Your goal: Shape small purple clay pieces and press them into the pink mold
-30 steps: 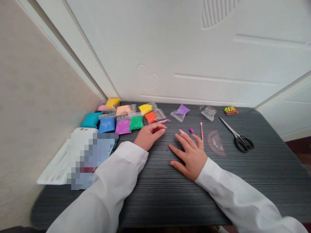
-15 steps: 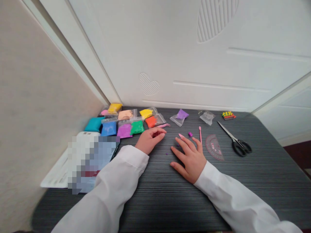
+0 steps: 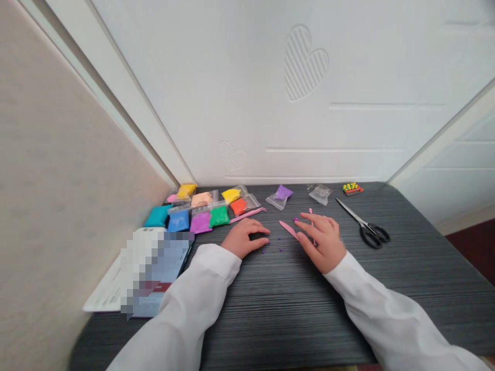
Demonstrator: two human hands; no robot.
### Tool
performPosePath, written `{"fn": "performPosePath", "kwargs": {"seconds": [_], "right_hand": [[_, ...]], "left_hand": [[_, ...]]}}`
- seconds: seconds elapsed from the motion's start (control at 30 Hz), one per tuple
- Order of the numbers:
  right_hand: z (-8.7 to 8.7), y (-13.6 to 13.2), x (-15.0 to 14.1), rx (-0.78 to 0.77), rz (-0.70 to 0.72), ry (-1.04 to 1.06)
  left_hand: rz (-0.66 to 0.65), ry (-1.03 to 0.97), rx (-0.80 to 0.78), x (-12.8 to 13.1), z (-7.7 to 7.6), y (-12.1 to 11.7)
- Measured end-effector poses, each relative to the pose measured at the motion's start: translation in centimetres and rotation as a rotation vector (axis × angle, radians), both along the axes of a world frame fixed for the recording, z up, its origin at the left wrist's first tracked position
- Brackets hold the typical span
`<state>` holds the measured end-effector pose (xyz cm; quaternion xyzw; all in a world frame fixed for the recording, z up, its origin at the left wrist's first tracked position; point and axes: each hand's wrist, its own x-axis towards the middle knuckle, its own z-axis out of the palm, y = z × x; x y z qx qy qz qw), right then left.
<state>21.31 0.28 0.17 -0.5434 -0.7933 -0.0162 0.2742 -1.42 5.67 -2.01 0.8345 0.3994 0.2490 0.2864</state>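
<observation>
My left hand (image 3: 245, 238) rests on the dark table, thumb and fingers apart with nothing between them. Close to its thumb lie several tiny purple clay bits (image 3: 281, 250). My right hand (image 3: 324, 241) is open, palm down, its fingers stretched over a pink stick tool (image 3: 310, 211). One fingertip is at a small purple clay lump (image 3: 296, 220); whether it touches I cannot tell. Beside the thumb is a pink plastic knife (image 3: 288, 229). Pink tweezers (image 3: 247, 214) lie beyond my left hand. The clear protractor is almost wholly hidden by my right hand.
Bags of coloured clay (image 3: 200, 221) crowd the back left, near a tablet (image 3: 162, 288) and a white sheet (image 3: 110, 288). Along the back lie a purple clay bag (image 3: 283, 192), a clear bag (image 3: 320, 194) and a yellow-and-red clay piece (image 3: 352, 189). Black-handled scissors (image 3: 365, 226) lie right.
My right hand has moved right, over the stick tool and protractor, uncovering the pink knife and more purple bits. My left hand has come nearer and opened its thumb wider. The view has shifted.
</observation>
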Motion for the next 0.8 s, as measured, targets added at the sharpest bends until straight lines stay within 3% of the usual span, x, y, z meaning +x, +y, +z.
{"fn": "performPosePath", "kwargs": {"seconds": [0.17,0.43,0.63,0.8], "right_hand": [[-0.2,1.0,2.4,0.018,-0.155,0.034],[-1.4,2.0,3.1,-0.149,-0.322,-0.152],[-2.0,2.4,3.3,-0.137,-0.321,-0.174],[-1.4,2.7,3.6,-0.125,-0.319,-0.166]], "left_hand": [[-0.053,0.092,0.044,0.1,-0.3,0.1],[-0.076,0.11,0.057,0.3,-0.1,0.2],[0.065,0.023,0.083,0.3,-0.1,0.0],[0.19,0.029,0.143,0.1,-0.5,0.3]]}}
